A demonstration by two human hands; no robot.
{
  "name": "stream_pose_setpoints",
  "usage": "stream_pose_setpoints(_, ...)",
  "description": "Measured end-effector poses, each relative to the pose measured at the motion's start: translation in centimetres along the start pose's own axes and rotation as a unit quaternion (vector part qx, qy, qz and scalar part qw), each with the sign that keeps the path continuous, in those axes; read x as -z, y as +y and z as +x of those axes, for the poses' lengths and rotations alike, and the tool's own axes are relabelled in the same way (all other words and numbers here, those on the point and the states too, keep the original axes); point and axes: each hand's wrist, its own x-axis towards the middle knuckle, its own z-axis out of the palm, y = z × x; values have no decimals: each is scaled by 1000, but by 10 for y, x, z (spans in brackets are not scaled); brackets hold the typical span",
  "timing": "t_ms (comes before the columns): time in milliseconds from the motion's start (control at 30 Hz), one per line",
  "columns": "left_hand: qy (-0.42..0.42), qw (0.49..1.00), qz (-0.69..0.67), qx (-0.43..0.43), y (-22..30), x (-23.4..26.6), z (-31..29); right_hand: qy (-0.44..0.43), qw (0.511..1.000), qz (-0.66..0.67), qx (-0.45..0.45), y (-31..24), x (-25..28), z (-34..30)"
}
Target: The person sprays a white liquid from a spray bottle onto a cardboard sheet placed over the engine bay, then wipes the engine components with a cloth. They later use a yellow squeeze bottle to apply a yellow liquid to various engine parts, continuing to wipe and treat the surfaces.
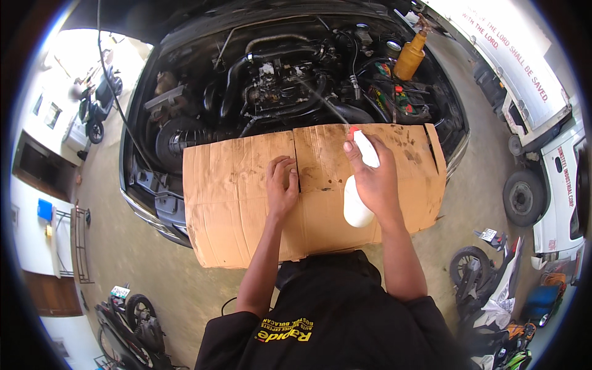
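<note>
My right hand is wrapped round a white spray bottle with a red nozzle. A thin pale streak runs from the nozzle toward the middle of the dark engine; I cannot tell whether all of it is liquid. My left hand rests on a sheet of brown cardboard, its fingers curled in beside a slit, with nothing seen in them. The cardboard lies over the front of the open engine bay and carries dark, oily stains.
A yellow bottle stands at the bay's right side, behind the battery. Hoses and pipes crowd round the engine. Motorcycles are parked at lower left and lower right. A white truck stands on the right.
</note>
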Motion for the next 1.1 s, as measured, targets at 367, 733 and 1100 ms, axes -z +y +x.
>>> stream_pose_setpoints(367,-21,1000,-3,0,1,0,-2,62,998,-1,-10,5,17,-6)
stream_pose_setpoints(733,-64,993,-94,-10,41,-3,20,-10,964,196,-177,40,59,-18)
stream_pose_setpoints(1100,-475,848,-232,-33,224,-127,-16,132,967,204,-78,48,187,-55)
